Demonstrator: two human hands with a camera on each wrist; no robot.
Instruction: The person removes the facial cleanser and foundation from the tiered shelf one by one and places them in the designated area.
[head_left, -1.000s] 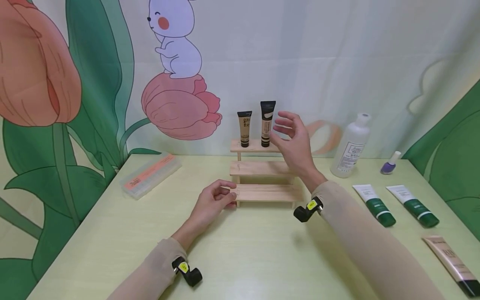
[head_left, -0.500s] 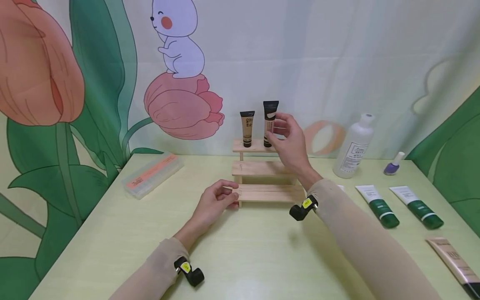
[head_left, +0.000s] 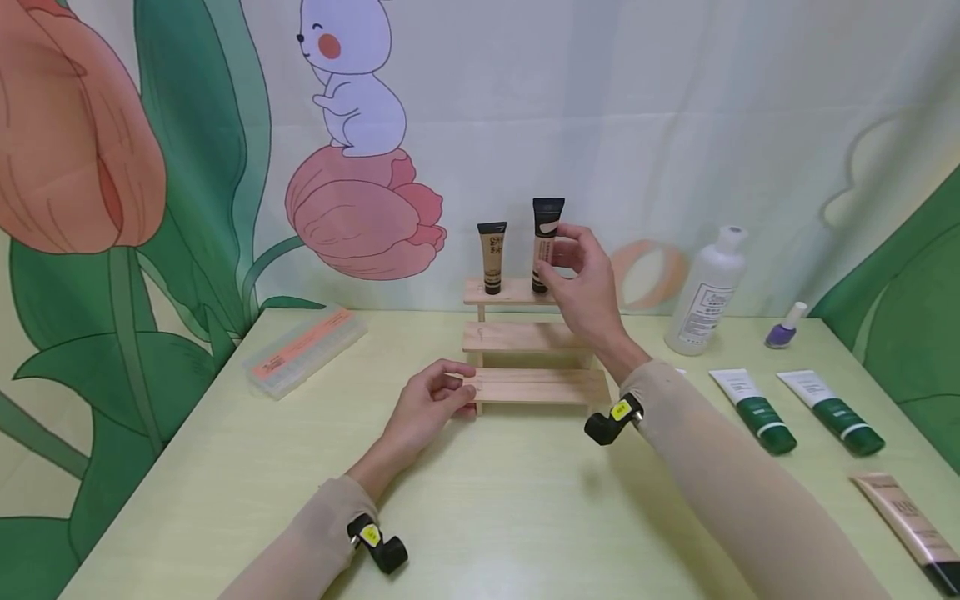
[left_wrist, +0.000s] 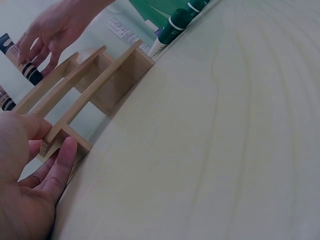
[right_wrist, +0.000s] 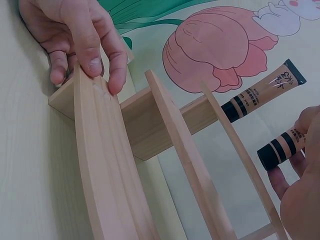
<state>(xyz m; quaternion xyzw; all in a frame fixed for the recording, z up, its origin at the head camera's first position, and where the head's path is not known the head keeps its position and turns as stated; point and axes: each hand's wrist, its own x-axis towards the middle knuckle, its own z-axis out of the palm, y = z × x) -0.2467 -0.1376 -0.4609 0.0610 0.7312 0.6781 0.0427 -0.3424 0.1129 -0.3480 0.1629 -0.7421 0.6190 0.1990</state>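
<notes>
A three-step wooden display stand (head_left: 525, 336) is on the table. My left hand (head_left: 429, 402) grips the left end of its lowest step, with thumb and fingers around the board in the left wrist view. At the top step, my right hand (head_left: 588, 287) pinches a beige cosmetic tube (head_left: 545, 247) with black ends between thumb and fingers. The tube is upright, and its black cap (right_wrist: 270, 157) is right by the top board's edge in the right wrist view. To its left, a shorter gold-beige tube (head_left: 492, 257) stands cap-down on the same step.
At right are a white bottle (head_left: 707, 292), a purple nail polish bottle (head_left: 784, 327), two green-and-white tubes (head_left: 761, 421) and a beige tube with a black cap (head_left: 905, 525). A clear case (head_left: 303, 354) with an orange label lies at left. A printed curtain (head_left: 480, 100) hangs behind.
My right hand has gone from beside the taller tube to pinching it, and the tube has shifted slightly right, away from the shorter one. My left hand keeps its grip on the stand.
</notes>
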